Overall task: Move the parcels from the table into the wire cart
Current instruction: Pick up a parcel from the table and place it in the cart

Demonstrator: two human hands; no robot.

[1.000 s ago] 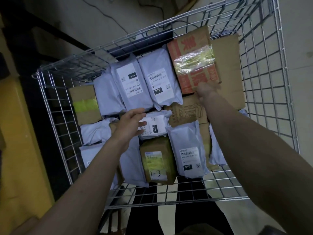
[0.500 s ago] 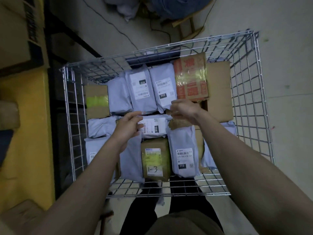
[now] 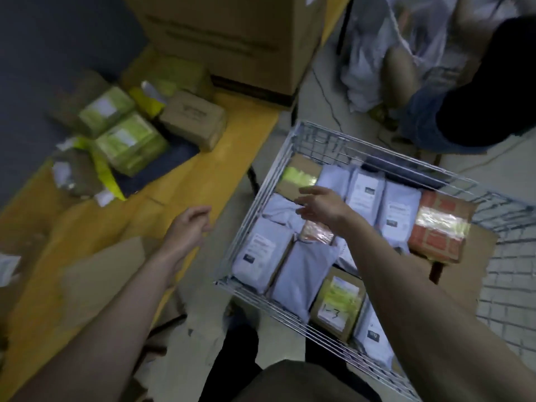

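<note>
The wire cart [image 3: 255, 198] stands at the right, packed with grey mailer bags [image 3: 261, 250], brown boxes and a red-printed box [image 3: 438, 227]. On the yellow table [image 3: 232, 134] at the left lie several parcels: green-taped packs [image 3: 127, 140], a brown box [image 3: 194, 117] and a wrapped bundle [image 3: 75, 175]. My right hand [image 3: 322, 207] hovers over the cart's left side, fingers spread, holding nothing. My left hand [image 3: 188, 227] hangs between table and cart, fingers loosely curled, empty.
A large cardboard box [image 3: 232, 39] stands at the table's far end. A flat cardboard sheet [image 3: 95, 274] lies near the table's near edge. Another person [image 3: 470, 105] crouches by plastic bags beyond the cart. Cables run across the floor.
The view has swung left, bringing the table into sight. Both hands have drawn back from the cart's parcels; my left hand now lies outside the cart, toward the table.
</note>
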